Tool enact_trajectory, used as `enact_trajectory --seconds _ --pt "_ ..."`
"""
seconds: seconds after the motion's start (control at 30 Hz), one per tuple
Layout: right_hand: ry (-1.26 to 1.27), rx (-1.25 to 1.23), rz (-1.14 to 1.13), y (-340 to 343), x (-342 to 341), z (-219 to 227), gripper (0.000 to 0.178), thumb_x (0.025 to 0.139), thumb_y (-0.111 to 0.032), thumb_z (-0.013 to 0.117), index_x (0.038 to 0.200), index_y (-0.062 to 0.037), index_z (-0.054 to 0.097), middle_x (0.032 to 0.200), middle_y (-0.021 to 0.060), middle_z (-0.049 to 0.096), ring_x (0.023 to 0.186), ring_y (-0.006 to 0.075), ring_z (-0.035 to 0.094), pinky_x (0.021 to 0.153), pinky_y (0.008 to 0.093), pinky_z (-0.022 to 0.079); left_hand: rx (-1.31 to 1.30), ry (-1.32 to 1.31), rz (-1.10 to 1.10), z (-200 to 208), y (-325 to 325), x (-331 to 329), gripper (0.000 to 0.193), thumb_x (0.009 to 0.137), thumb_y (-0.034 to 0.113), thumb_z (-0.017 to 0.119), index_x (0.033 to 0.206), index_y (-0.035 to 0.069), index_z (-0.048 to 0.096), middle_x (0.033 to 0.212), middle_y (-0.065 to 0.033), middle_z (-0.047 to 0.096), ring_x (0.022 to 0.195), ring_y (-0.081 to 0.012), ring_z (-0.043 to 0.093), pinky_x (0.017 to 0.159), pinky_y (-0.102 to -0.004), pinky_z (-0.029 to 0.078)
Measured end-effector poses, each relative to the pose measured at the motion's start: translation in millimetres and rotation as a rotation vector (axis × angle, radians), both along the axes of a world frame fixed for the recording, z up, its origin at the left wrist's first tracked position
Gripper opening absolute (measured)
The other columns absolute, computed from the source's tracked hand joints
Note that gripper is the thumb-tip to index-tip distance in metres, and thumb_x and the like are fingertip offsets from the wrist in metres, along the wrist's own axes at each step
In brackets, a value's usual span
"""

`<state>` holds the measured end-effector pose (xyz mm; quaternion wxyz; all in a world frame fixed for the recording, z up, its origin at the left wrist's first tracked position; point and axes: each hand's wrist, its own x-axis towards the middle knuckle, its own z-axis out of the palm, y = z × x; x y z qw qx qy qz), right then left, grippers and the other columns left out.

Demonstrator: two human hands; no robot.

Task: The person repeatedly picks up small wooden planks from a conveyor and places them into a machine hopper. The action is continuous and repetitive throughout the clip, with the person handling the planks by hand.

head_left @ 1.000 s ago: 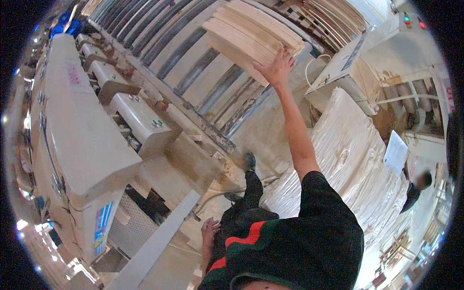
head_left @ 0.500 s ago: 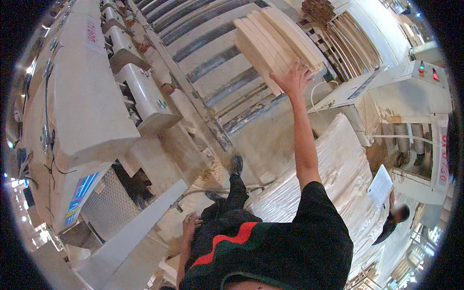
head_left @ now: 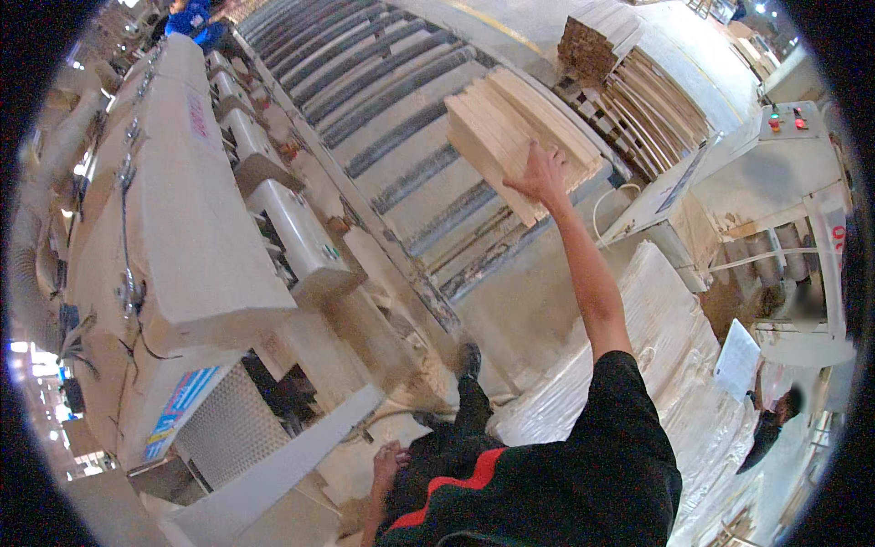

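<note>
My right arm reaches forward, and my right hand (head_left: 544, 176) is against the near side of a stack of pale wooden boards (head_left: 510, 128). Its fingers are spread, with the thumb out to the left; it does not grip a board. The boards lie side by side in a block on a roller conveyor (head_left: 410, 150). My left hand (head_left: 391, 459) hangs low beside my left thigh. Its fingers are loosely bent and apart, and nothing shows in them.
A long beige machine (head_left: 173, 246) with housings lines the left. To the right stand a control box (head_left: 779, 137) with lit buttons and a plastic-wrapped pile (head_left: 629, 337). More boards (head_left: 656, 109) are stacked beyond. A person (head_left: 775, 424) stands right, near a white sheet (head_left: 736, 360); another (head_left: 190, 18) is far left.
The view has shifted, with most things now lower and farther right. My right hand still lies at the boards, its fingers more down on them. My left hand stays low.
</note>
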<state>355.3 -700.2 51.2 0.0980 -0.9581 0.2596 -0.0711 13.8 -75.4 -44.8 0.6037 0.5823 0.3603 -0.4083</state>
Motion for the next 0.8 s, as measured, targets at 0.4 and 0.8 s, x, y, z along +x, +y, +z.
enact_trajectory --seconds 0.4,0.8 --pt "-0.385 0.938 0.079 81.4 -177.0 18.8 0.092 0.057 -0.043 0.080 0.133 -0.0107 0.039 0.114 0.0182 0.055 0.104 0.0289 0.054 0.089 0.0419 0.043 -0.174 -0.487 -0.717 75.1 -113.4 86.3 0.047 0.089 0.023 0.057 0.129 0.004 0.040 0.111 -0.0131 0.060 0.098 -0.0222 0.060 0.083 -0.0324 0.049" --pt "-0.202 1.301 0.597 392.5 -493.1 96.6 0.104 0.046 -0.039 0.081 0.133 -0.0057 0.036 0.131 0.0132 0.038 0.128 0.0264 0.031 0.107 0.0390 0.022 -0.634 -0.997 -0.701 176.4 -20.0 -47.6 0.109 0.071 0.056 0.071 0.141 0.005 0.004 0.146 -0.0152 0.015 0.131 -0.0273 0.026 0.105 -0.0423 0.028"
